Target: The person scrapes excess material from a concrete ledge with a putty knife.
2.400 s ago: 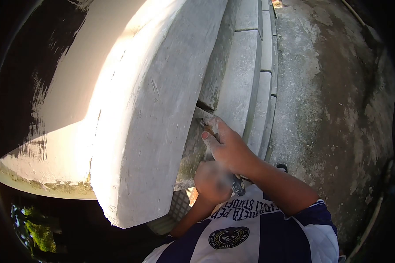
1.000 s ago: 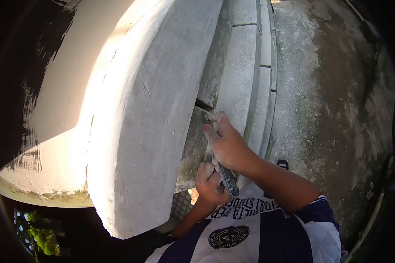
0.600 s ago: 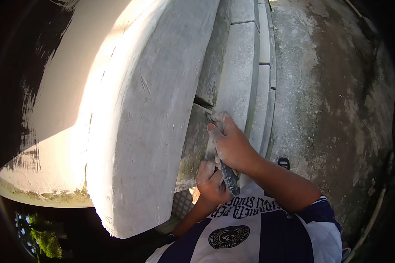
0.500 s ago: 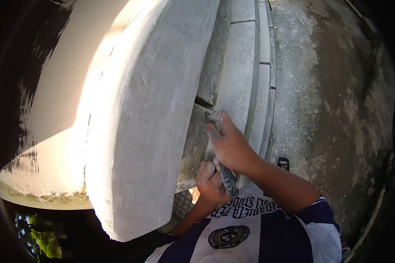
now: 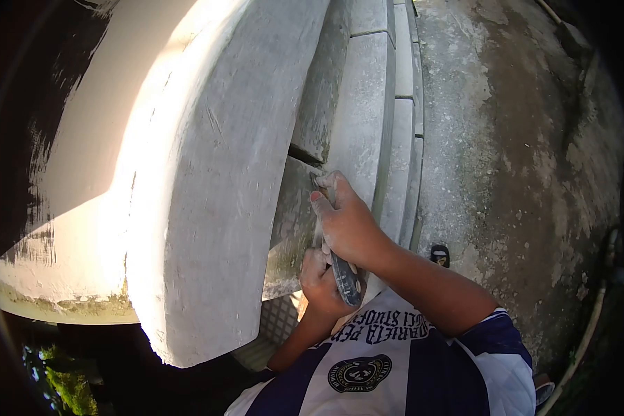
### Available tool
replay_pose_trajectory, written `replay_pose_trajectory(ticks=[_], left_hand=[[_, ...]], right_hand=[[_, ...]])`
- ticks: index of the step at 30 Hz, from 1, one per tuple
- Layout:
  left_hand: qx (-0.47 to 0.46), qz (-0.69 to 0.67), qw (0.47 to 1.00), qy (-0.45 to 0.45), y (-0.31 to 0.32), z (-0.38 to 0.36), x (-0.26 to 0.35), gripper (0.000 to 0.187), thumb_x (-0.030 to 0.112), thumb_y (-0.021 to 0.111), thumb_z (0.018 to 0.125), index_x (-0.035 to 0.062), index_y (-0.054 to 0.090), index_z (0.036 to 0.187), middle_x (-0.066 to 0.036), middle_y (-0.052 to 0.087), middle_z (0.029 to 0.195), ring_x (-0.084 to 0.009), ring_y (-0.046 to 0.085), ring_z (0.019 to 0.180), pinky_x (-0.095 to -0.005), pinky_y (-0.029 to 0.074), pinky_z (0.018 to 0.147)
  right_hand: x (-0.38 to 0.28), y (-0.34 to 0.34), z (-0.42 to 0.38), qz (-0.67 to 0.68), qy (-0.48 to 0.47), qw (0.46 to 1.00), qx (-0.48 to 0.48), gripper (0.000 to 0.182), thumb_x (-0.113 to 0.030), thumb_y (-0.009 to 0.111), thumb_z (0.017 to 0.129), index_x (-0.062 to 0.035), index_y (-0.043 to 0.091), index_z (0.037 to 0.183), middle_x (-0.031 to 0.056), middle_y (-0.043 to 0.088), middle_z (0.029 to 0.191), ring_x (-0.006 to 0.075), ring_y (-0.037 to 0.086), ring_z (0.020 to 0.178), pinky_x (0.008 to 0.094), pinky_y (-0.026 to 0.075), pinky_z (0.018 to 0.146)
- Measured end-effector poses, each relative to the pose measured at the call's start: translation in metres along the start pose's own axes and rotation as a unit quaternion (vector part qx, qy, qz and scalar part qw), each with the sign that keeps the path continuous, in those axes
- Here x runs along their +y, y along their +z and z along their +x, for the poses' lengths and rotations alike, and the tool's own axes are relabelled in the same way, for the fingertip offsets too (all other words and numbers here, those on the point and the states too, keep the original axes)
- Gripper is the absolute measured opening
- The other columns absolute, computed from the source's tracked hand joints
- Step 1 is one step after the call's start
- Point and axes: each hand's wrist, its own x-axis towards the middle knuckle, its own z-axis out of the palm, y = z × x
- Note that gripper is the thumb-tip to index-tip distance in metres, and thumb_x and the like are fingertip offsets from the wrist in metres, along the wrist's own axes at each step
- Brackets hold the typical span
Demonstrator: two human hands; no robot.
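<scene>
My right hand point(image 5: 350, 225) is closed on the upper part of a tool with a dark grey, ridged handle point(image 5: 346, 281). The thumb and forefinger of that hand are dusty white and press near the edge of a weathered concrete face point(image 5: 291, 215). Below it, my left hand point(image 5: 319, 277) curls its fingers round the same tool, close beside the handle. The tool's working end is hidden by my right hand and the concrete, so its kind does not show. Just left of both hands rises a thick, pale concrete ledge point(image 5: 218, 166).
Long pale concrete steps point(image 5: 367, 90) run away behind my hands. On the right lies a stained, rough floor point(image 5: 478, 159), with a dark sandal point(image 5: 439, 255) on a foot. A patterned panel point(image 5: 282, 320) sits under the ledge. A pale pipe or hose point(image 5: 582, 347) lies far right.
The view has shifted slightly, so the ledge, steps and hands all appear a little further left. Both hands keep the same grip on the dark-handled tool at the concrete edge.
</scene>
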Motion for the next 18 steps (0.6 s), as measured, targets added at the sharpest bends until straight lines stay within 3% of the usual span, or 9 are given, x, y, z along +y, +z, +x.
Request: replay_pose_trajectory(ticks=[2,4,6,8,10,12,15,16,18], left_hand=[[-0.003,-0.004,1.0,0.0,0.0,-0.001,-0.001,0.017,0.009,0.082,0.068,0.007,0.068,0.078,-0.009,0.055,0.082,-0.0297,0.054,0.07,-0.0406,0.041,0.057],[-0.018,0.002,1.0,0.016,-0.001,-0.006,-0.008,0.017,0.009,0.082,0.068,0.007,0.068,0.078,-0.009,0.055,0.082,-0.0299,0.054,0.07,-0.0414,0.042,0.057],[-0.018,0.02,0.999,0.017,-0.002,-0.007,-0.005,0.016,0.009,0.081,0.068,0.0069,0.069,0.079,-0.009,0.056,0.082,-0.0304,0.055,0.071,-0.0423,0.042,0.058],[-0.022,0.032,0.999,0.019,-0.002,0.001,-0.004,0.016,0.009,0.08,0.067,0.0067,0.07,0.079,-0.009,0.056,0.083,-0.0309,0.055,0.071,-0.043,0.043,0.058],[-0.037,0.04,0.999,0.004,-0.005,0.002,0.0,0.016,0.009,0.08,0.067,0.0066,0.071,0.08,-0.01,0.057,0.084,-0.0312,0.056,0.072,-0.0436,0.044,0.059],[-0.035,0.028,0.999,0.002,-0.007,-0.002,0.002,0.017,0.009,0.08,0.066,0.0065,0.072,0.081,-0.01,0.058,0.085,-0.0312,0.056,0.071,-0.0431,0.045,0.059],[-0.014,0.007,1.0,0.002,-0.005,0.001,0.002,0.016,0.008,0.079,0.066,0.0068,0.073,0.082,-0.01,0.06,0.086,-0.0303,0.055,0.069,-0.0422,0.045,0.058],[-0.02,0.023,0.999,0.015,-0.005,0.001,0.001,0.016,0.008,0.078,0.066,0.0069,0.073,0.081,-0.01,0.06,0.085,-0.03,0.055,0.068,-0.0421,0.045,0.057],[-0.019,0.041,0.998,0.034,-0.004,0.004,-0.002,0.015,0.008,0.078,0.067,0.0071,0.072,0.081,-0.009,0.059,0.085,-0.0295,0.055,0.067,-0.0419,0.044,0.057]], right_hand=[[0.008,0.002,0.004,-0.011,-0.019,0.999,0.027,0.059,-0.025,0.055,0.107,0.0097,0.037,0.151,0.0349,0.068,0.109,0.0406,0.074,0.085,0.0465,0.056,0.081],[0.013,0.005,0.004,-0.01,-0.031,0.999,0.039,0.053,-0.025,0.055,0.108,0.0064,0.039,0.148,0.0263,0.065,0.096,0.0334,0.069,0.073,0.043,0.053,0.068],[0.014,0.006,0.003,0.002,-0.04,0.998,0.04,0.042,-0.024,0.054,0.11,0.001,0.041,0.141,0.0092,0.057,0.069,0.0177,0.057,0.048,0.0357,0.047,0.042],[0.019,0.005,0.014,-0.021,-0.075,0.996,0.046,0.043,-0.024,0.055,0.107,0.0046,0.046,0.137,0.0249,0.065,0.09,0.0341,0.068,0.074,0.0442,0.052,0.067],[0.011,0.002,0.014,-0.022,-0.058,0.997,0.042,0.042,-0.024,0.056,0.106,0.0065,0.048,0.134,0.0324,0.07,0.099,0.043,0.073,0.087,0.0487,0.054,0.08],[-0.012,-0.005,0.014,0.003,0.001,1.0,0.029,0.04,-0.023,0.056,0.106,0.0068,0.047,0.131,0.0317,0.069,0.096,0.0443,0.072,0.088,0.0492,0.054,0.08],[0.007,0.01,0.01,-0.06,-0.123,0.986,0.1,0.044,-0.023,0.056,0.106,0.008,0.044,0.136,0.0319,0.069,0.094,0.0454,0.072,0.084,0.0501,0.054,0.077],[0.004,0.003,0.007,-0.02,-0.048,0.998,0.038,0.048,-0.024,0.056,0.106,0.0088,0.042,0.138,0.0336,0.068,0.096,0.0458,0.071,0.087,0.0512,0.053,0.08],[-0.011,-0.006,-0.004,0.013,0.011,1.0,-0.011,0.049,-0.024,0.055,0.107,0.009,0.041,0.139,0.0353,0.068,0.099,0.0468,0.071,0.089,0.0513,0.054,0.082]])
